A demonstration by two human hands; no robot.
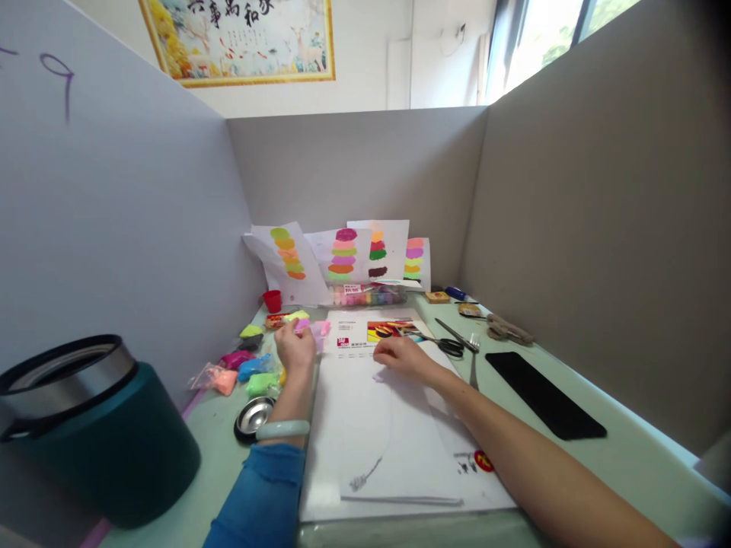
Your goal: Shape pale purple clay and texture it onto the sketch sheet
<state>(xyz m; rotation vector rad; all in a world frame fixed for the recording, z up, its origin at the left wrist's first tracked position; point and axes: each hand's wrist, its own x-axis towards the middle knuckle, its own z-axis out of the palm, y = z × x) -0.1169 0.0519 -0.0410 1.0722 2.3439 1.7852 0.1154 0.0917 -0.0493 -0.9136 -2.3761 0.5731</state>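
My left hand is closed at the far left edge of the white paper, its fingertips on a pink and purple clay packet in clear plastic. My right hand hangs over the upper part of the paper, fingers bent and pressed together; whatever they hold, if anything, is hidden. On the lower part of the top sheet there is a small dark pencil sketch. Under my right hand lies a printed pad cover with a colourful picture. Black-handled scissors rest just beyond that hand.
Several bagged clay pieces lie left, near a round metal lid. A big teal flask stands front left. A black slab, fork and brown cord bundle lie right. Colour-swatch sheets lean at the back.
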